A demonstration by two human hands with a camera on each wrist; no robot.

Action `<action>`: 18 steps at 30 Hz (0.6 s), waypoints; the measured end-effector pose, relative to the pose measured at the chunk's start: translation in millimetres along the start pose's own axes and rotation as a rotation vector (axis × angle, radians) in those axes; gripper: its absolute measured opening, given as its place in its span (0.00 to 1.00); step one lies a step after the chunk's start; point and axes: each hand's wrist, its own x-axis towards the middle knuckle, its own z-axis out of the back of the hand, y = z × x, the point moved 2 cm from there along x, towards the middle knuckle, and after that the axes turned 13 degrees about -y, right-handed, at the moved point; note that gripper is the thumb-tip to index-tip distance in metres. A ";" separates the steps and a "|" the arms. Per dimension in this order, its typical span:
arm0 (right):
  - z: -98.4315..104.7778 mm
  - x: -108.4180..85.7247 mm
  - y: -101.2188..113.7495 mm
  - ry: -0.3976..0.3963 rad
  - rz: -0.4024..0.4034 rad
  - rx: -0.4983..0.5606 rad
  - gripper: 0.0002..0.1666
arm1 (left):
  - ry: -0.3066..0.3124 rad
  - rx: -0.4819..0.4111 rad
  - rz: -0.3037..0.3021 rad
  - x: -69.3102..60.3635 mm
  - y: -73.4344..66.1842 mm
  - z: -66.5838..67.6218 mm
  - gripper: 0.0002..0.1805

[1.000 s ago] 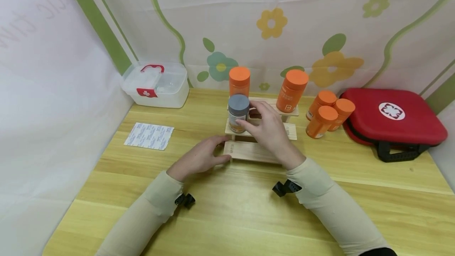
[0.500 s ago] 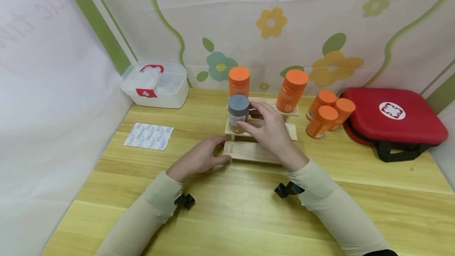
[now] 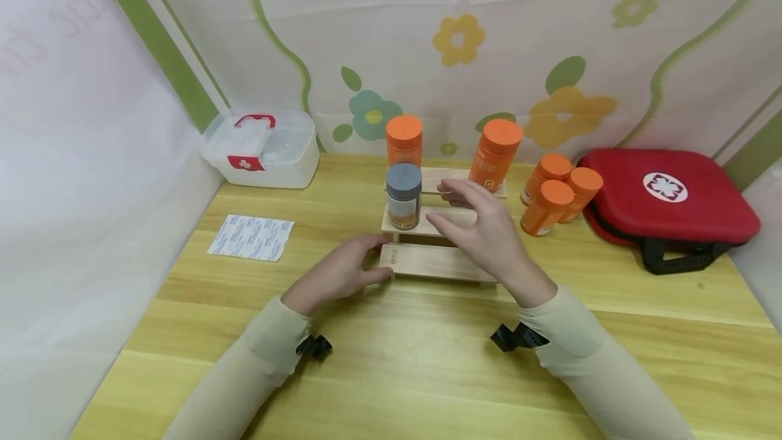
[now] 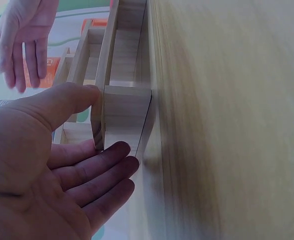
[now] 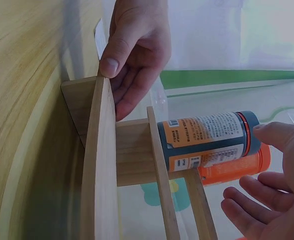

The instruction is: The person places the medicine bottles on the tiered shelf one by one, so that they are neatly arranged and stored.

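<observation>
A wooden rack (image 3: 430, 261) with three steps stands on the desk (image 3: 391, 379), and both hands are near to it. The left hand (image 3: 342, 267) is at the left end of the lowest step; its thumb and index finger pinch the edge of the board, while the other fingers extend beside this end, as the left wrist view shows. The right hand (image 3: 489, 233) holds nothing: its thumb and fingers are spread well apart, in front of the rack and just beside the grey bottle (image 3: 404, 206). In the head view, a narrow gap lies between the thumb and the bottle.

The grey bottle is upright on the left end of the middle step. It has a grey lid and a label in orange and white. On the top step there are two orange bottles: the left one (image 3: 404, 144) stands behind the grey bottle, which hides its lower part, and the right one (image 3: 496, 158) stands at the right end.

To the right of the rack, three smaller orange bottles (image 3: 548, 209) stand in a close group on the desk, next to a red case (image 3: 702, 212) with a white emblem and a black handle. On the left side are a translucent box (image 3: 293, 165) with a red handle and, nearer to the person, a flat white sheet (image 3: 250, 237) with blue print. Behind everything hangs a pale cloth (image 3: 379, 26) with flowers on it.
</observation>
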 end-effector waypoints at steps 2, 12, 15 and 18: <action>4.6 -1.8 -0.7 -0.017 0.012 0.001 0.34 | -0.002 -0.006 -0.005 -0.8 0.0 -0.2 0.36; 24.4 -9.5 -3.7 -0.045 0.028 -0.027 0.30 | -0.004 -0.015 -0.029 -2.6 1.1 0.4 0.36; 31.1 -11.7 -5.3 -0.049 0.036 -0.016 0.29 | -0.003 -0.016 -0.036 -2.4 0.9 0.4 0.36; 36.8 -13.7 -8.1 -0.057 0.044 -0.010 0.28 | -0.004 -0.016 -0.032 -2.3 0.8 0.6 0.36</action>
